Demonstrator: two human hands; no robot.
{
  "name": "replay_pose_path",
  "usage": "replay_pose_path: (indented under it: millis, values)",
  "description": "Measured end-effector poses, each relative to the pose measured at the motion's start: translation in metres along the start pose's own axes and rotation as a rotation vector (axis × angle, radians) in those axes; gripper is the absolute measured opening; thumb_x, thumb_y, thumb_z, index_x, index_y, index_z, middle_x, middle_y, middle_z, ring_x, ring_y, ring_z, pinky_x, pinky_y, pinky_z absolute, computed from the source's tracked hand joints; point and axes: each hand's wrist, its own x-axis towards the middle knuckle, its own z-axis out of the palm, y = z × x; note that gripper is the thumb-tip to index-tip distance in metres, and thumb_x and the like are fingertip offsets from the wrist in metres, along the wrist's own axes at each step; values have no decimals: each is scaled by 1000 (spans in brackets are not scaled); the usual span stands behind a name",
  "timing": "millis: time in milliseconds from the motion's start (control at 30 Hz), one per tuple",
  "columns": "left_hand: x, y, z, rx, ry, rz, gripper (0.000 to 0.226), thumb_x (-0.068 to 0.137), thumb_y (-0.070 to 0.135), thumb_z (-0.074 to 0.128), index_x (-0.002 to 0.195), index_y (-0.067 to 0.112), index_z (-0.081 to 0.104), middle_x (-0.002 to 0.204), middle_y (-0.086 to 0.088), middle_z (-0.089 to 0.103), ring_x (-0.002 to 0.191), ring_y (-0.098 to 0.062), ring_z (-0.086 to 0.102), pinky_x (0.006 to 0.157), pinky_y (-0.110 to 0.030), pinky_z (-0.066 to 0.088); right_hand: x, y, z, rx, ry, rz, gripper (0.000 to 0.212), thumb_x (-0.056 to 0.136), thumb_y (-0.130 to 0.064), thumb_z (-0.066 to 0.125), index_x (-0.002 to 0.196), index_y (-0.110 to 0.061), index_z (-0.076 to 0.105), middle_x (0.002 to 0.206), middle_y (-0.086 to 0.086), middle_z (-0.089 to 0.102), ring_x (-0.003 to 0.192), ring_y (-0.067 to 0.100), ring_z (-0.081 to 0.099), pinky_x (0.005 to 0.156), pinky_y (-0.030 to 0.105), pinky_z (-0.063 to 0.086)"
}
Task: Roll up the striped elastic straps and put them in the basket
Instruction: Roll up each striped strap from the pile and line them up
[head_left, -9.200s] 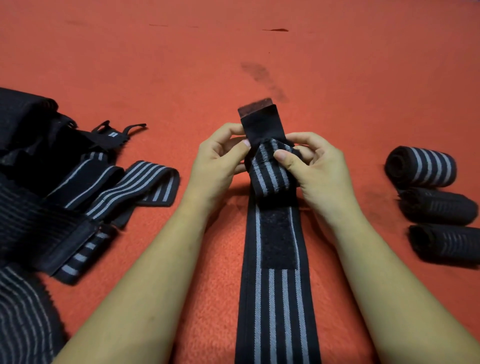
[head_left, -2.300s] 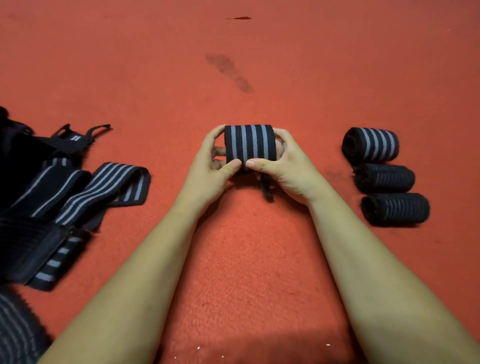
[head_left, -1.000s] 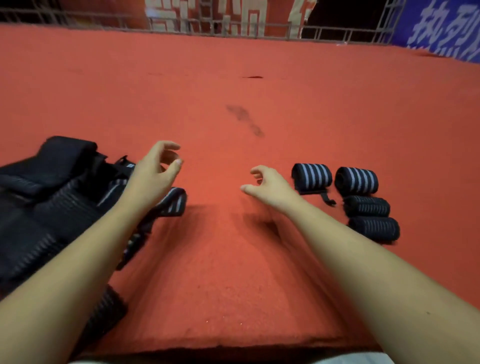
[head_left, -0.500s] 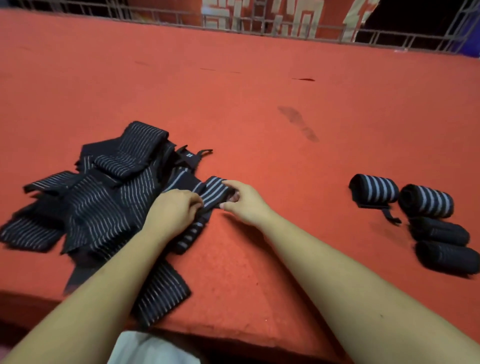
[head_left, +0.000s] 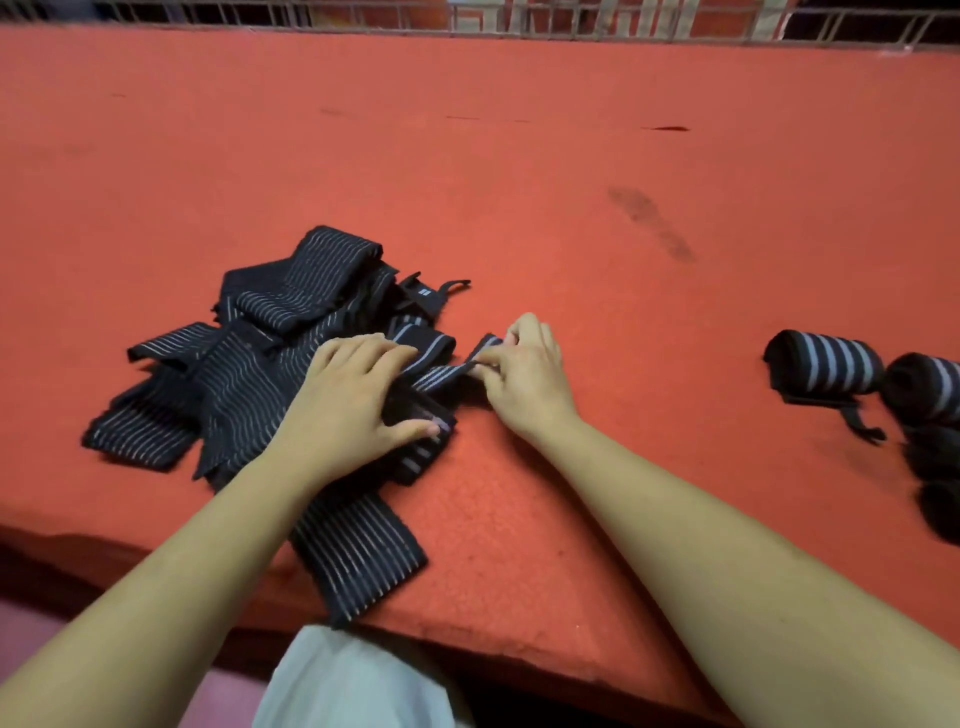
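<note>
where the red felt counter (head_left: 571, 156) runs back to a metal railing (head_left: 519, 21), a dark stain (head_left: 652, 221) marks it. the left grip (head_left: 353, 400) lies flat, released, on the pile of loose straps (head_left: 249, 374); the right grip (head_left: 524, 379) pinches one striped strap (head_left: 441, 371) at the pile's edge. rolled straps (head_left: 826, 361) sit well apart at right.

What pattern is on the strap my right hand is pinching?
The strap is black with broad grey lengthwise stripes; head view.
</note>
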Motion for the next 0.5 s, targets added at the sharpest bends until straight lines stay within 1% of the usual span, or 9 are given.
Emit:
replay_pose_path:
  millis: [33, 100, 133, 200, 267, 333, 367, 433, 500]
  values:
    - [-1, -1, 4, -21, -27, -13, 87, 72, 79, 49, 132, 17, 57, 131, -3, 60, 129, -24, 50, 109, -37, 24, 1, 2, -10, -16, 34, -30, 12, 88, -31, 68, 92, -25, 78, 98, -1, 37, 100, 25, 42, 88, 35, 34]
    - [4, 0, 9, -101, -26, -36, 86, 71, 77, 50, 134, 18, 54, 134, -3, 59, 131, -23, 49, 111, -39, 26, 3, 8, -36, -48, 49, -69, 11, 86, -27, 68, 86, -20, 76, 99, 2, 45, 102, 26, 46, 86, 35, 31]
    - [10, 2, 10, -151, 1, -39, 81, 72, 73, 52, 132, 18, 55, 131, -2, 60, 128, -23, 51, 109, -41, 29, 3, 13, -50, -41, 46, -64, 11, 86, -25, 68, 86, -17, 76, 101, 3, 48, 102, 27, 49, 87, 36, 33]
    - [23, 8, 9, -217, 68, -8, 71, 73, 67, 56, 124, 17, 57, 123, 1, 61, 120, -23, 55, 104, -43, 35, 3, 25, -81, 49, 67, -16, 14, 86, -21, 64, 86, -11, 75, 99, 5, 54, 98, 27, 56, 88, 36, 41]
    - [36, 13, 9, -258, 114, 31, 64, 75, 63, 59, 119, 17, 57, 118, 0, 59, 112, -23, 57, 100, -44, 41, -1, 35, -107, 88, 65, 32, 14, 90, -15, 62, 86, -7, 72, 93, 6, 61, 92, 26, 59, 81, 30, 41]
    - [47, 20, 11, -356, 141, 43, 60, 77, 60, 61, 116, 15, 57, 114, -3, 58, 106, -24, 58, 96, -42, 45, -10, 47, -129, 71, 35, 93, 15, 93, -12, 60, 84, -7, 70, 83, 6, 65, 86, 26, 61, 71, 28, 35]
    - [50, 23, 12, -413, 148, 48, 56, 78, 58, 62, 113, 13, 58, 112, -4, 57, 104, -24, 58, 94, -41, 46, -14, 53, -138, 74, 30, 130, 16, 94, -12, 59, 82, -8, 69, 78, 5, 65, 82, 26, 60, 68, 28, 33]
    - [54, 29, 14, -469, 164, 80, 47, 82, 49, 64, 106, 10, 58, 110, -6, 57, 101, -25, 58, 92, -42, 48, -25, 68, -153, 91, 41, 222, 19, 95, -13, 58, 77, -15, 64, 72, 2, 63, 80, 23, 58, 68, 27, 33]
    - [52, 29, 19, -451, 193, 120, 34, 83, 35, 71, 97, 7, 58, 114, -10, 58, 101, -29, 59, 91, -45, 49, -37, 83, -163, 85, 33, 314, 22, 95, -15, 58, 75, -20, 62, 67, -7, 59, 79, 20, 56, 70, 27, 34]
